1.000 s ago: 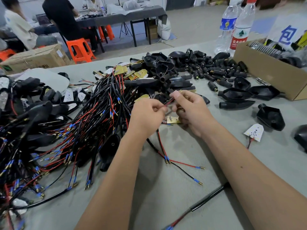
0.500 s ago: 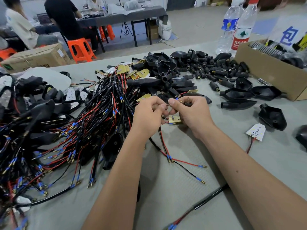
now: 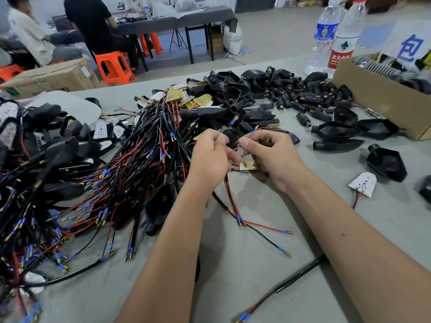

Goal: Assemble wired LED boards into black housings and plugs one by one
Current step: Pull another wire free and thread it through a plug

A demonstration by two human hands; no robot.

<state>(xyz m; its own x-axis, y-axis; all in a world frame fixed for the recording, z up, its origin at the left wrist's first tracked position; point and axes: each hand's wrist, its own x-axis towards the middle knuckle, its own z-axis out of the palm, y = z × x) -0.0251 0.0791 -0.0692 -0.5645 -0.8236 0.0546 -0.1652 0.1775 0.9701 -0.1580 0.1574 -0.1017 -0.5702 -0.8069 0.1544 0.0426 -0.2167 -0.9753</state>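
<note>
Both hands work close together mid-table — the left hand (image 3: 211,159) and right hand (image 3: 270,157) pinch one red wire (image 3: 235,149) above a gold-backed LED board (image 3: 247,165). I judge the task well short of done: a big tangle of wired boards (image 3: 130,173) waits left. Four black housings (image 3: 335,130) lie loose right — plugs (image 3: 300,95) too many to count.

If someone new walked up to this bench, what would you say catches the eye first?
First, the big tangle of black and red wires sprawling over the table's left half. Next, the left hand and right hand at the centre, pinching a thin red wire between them. Behind them lies a heap of black housings, with a cardboard box far right.
</note>
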